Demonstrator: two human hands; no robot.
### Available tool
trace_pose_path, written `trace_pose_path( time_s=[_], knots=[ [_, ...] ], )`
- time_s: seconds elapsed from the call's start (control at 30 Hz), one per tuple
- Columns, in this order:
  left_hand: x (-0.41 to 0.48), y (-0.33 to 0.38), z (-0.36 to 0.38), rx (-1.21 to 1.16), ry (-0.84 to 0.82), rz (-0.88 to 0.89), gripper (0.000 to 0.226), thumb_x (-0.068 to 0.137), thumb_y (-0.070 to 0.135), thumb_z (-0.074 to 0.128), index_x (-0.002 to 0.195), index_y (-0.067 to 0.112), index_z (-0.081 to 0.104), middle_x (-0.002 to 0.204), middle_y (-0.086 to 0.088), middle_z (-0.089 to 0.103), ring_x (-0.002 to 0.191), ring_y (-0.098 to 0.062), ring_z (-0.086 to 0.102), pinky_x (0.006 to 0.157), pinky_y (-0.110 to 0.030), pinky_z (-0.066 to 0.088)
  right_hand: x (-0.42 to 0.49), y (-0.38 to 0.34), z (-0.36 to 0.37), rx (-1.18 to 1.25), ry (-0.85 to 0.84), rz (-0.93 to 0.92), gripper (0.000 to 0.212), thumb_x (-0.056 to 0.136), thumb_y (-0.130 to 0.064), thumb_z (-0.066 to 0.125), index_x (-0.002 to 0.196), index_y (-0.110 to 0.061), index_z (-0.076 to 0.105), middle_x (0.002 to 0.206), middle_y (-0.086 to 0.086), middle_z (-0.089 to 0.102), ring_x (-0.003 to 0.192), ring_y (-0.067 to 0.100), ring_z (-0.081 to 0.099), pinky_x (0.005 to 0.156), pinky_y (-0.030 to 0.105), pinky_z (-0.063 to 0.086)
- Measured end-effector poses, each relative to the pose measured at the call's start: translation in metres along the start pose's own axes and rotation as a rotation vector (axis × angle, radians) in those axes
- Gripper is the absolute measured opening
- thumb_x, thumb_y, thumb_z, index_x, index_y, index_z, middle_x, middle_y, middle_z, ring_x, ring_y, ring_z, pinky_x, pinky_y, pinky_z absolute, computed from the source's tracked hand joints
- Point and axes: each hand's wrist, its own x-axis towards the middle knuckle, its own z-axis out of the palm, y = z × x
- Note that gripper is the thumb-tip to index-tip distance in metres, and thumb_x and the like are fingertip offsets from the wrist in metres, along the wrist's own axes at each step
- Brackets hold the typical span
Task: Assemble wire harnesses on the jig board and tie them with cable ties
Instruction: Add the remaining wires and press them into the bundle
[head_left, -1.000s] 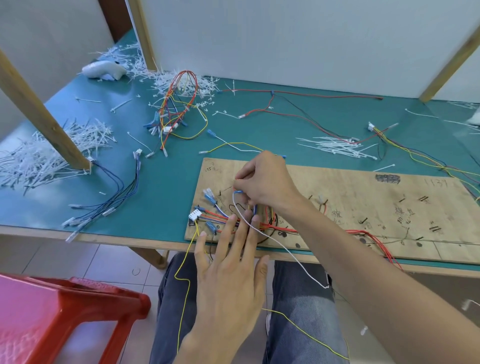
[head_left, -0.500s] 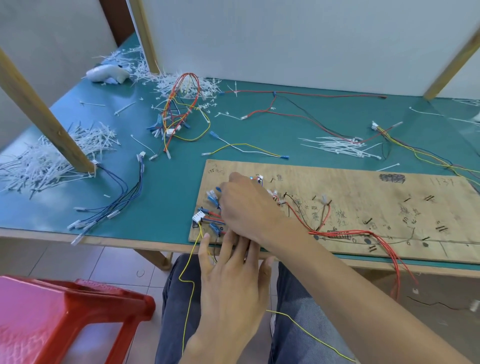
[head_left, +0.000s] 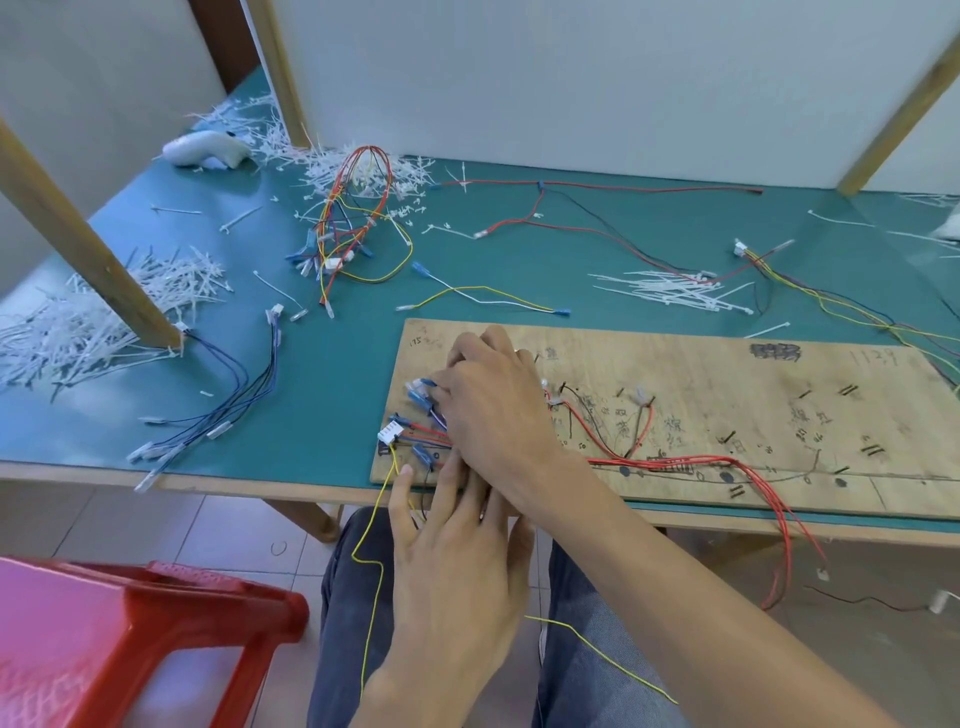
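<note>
A: Where is the wire harness?
B: On the jig board (head_left: 727, 374), which lies flat at the near edge of the table (head_left: 332, 374). Its red wires (head_left: 670, 460) run along the board's front and hang over the edge. Blue terminals (head_left: 418, 400) and a white connector (head_left: 389, 432) cluster at the left end.
A: And the hands?
B: Two. The left hand (head_left: 457, 561) lies flat with straight fingers, pressing on the wires at the board's near left corner. The right hand (head_left: 493, 405) crosses above it, back to the camera, fingers bent down among the terminals. I cannot tell whether it grips anything.
A: Cable ties?
B: Three white heaps: a left heap (head_left: 67, 332) round a wooden post (head_left: 88, 244), a back heap (head_left: 322, 166), and a right heap (head_left: 670, 288) behind the board.
A: Loose harnesses?
B: A coloured bundle (head_left: 358, 218) at the back and a blue bundle (head_left: 234, 405) on the left. One yellow wire (head_left: 371, 525) drops from beside the connector past the person's lap.
A: The room?
B: Teal table top, white panels (head_left: 571, 78) behind, tiled floor (head_left: 171, 525), one red stool (head_left: 156, 623) lower left.
</note>
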Motion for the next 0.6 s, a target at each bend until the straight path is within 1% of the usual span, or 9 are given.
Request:
trace_pose_path(
  time_s=[0.07, 0.2, 0.3, 0.37, 0.43, 0.47, 0.5, 0.53, 0.6],
  knots=[
    [0.002, 0.0, -0.003, -0.019, -0.004, 0.006, 0.043, 0.094, 0.041, 0.061, 0.133, 0.023, 0.063, 0.145, 0.002, 0.062, 0.148, -0.023, 0.044, 0.121, -0.059, 0.022, -0.001, 0.005, 0.001, 0.047, 0.018, 0.003, 0.024, 0.105, -0.039, 0.056, 0.108, -0.032, 0.079, 0.106, -0.009, 0.061, 0.111, 0.02, 0.045, 0.09, 0.04, 0.037],
    [0.003, -0.002, -0.009, -0.083, 0.028, 0.042, 0.038, 0.099, 0.034, 0.054, 0.135, 0.026, 0.06, 0.148, 0.005, 0.056, 0.151, -0.021, 0.039, 0.124, -0.055, 0.021, -0.005, 0.013, 0.001, 0.213, 0.1, 0.012, 0.018, 0.099, -0.038, 0.068, 0.102, -0.028, 0.083, 0.096, -0.008, 0.069, 0.103, 0.02, 0.053, 0.086, 0.041, 0.043],
    [0.002, -0.006, -0.011, -0.211, 0.091, 0.054, 0.038, 0.099, 0.019, 0.052, 0.134, 0.017, 0.064, 0.148, -0.001, 0.059, 0.148, -0.02, 0.044, 0.125, -0.052, 0.026, -0.005, 0.017, 0.003, 0.312, 0.119, 0.019, 0.014, 0.094, -0.033, 0.075, 0.096, -0.023, 0.085, 0.094, -0.007, 0.07, 0.099, 0.02, 0.054, 0.085, 0.043, 0.049],
    [0.002, -0.008, -0.014, -0.302, 0.179, 0.042, 0.031, 0.098, 0.009, 0.053, 0.125, 0.009, 0.069, 0.139, -0.005, 0.066, 0.142, -0.021, 0.052, 0.124, -0.048, 0.032, -0.005, 0.018, 0.005, 0.344, 0.135, 0.028, 0.012, 0.092, -0.031, 0.078, 0.092, -0.021, 0.085, 0.093, -0.006, 0.071, 0.097, 0.021, 0.054, 0.086, 0.045, 0.049],
    [0.007, -0.011, -0.022, -0.353, 0.291, 0.003, 0.021, 0.098, 0.007, 0.054, 0.11, 0.01, 0.071, 0.12, -0.004, 0.072, 0.125, -0.022, 0.062, 0.114, -0.041, 0.043, -0.005, 0.019, 0.008, 0.375, 0.141, 0.039, 0.011, 0.091, -0.03, 0.08, 0.094, -0.021, 0.085, 0.095, -0.005, 0.072, 0.097, 0.022, 0.054, 0.087, 0.044, 0.048],
    [0.014, -0.015, -0.029, -0.35, 0.329, -0.02, 0.018, 0.098, 0.01, 0.054, 0.105, 0.012, 0.07, 0.111, -0.002, 0.071, 0.113, -0.023, 0.064, 0.103, -0.038, 0.047, -0.005, 0.02, 0.008, 0.389, 0.133, 0.045, 0.011, 0.09, -0.029, 0.08, 0.095, -0.021, 0.085, 0.096, -0.006, 0.072, 0.098, 0.022, 0.053, 0.087, 0.043, 0.047],
    [0.024, -0.021, -0.035, -0.319, 0.343, -0.041, 0.016, 0.098, 0.013, 0.054, 0.102, 0.013, 0.069, 0.104, 0.0, 0.07, 0.104, -0.023, 0.062, 0.091, -0.037, 0.047, -0.005, 0.02, 0.008, 0.401, 0.126, 0.049, 0.01, 0.09, -0.029, 0.08, 0.095, -0.022, 0.085, 0.096, -0.006, 0.073, 0.098, 0.021, 0.053, 0.087, 0.04, 0.045],
    [0.036, -0.027, -0.041, -0.262, 0.331, -0.056, 0.015, 0.097, 0.017, 0.054, 0.101, 0.015, 0.069, 0.101, 0.001, 0.069, 0.1, -0.024, 0.06, 0.083, -0.038, 0.044, -0.005, 0.021, 0.008, 0.415, 0.125, 0.055, 0.01, 0.088, -0.028, 0.08, 0.095, -0.022, 0.084, 0.096, -0.007, 0.073, 0.098, 0.02, 0.053, 0.085, 0.037, 0.044],
    [0.063, -0.042, -0.049, -0.143, 0.218, -0.071, 0.017, 0.098, 0.022, 0.055, 0.105, 0.017, 0.07, 0.105, 0.003, 0.071, 0.103, -0.025, 0.057, 0.079, -0.041, 0.042, -0.006, 0.021, 0.006, 0.463, 0.134, 0.092, 0.014, 0.085, -0.023, 0.078, 0.098, -0.02, 0.082, 0.099, -0.006, 0.074, 0.099, 0.018, 0.055, 0.083, 0.029, 0.04]
  ],
)
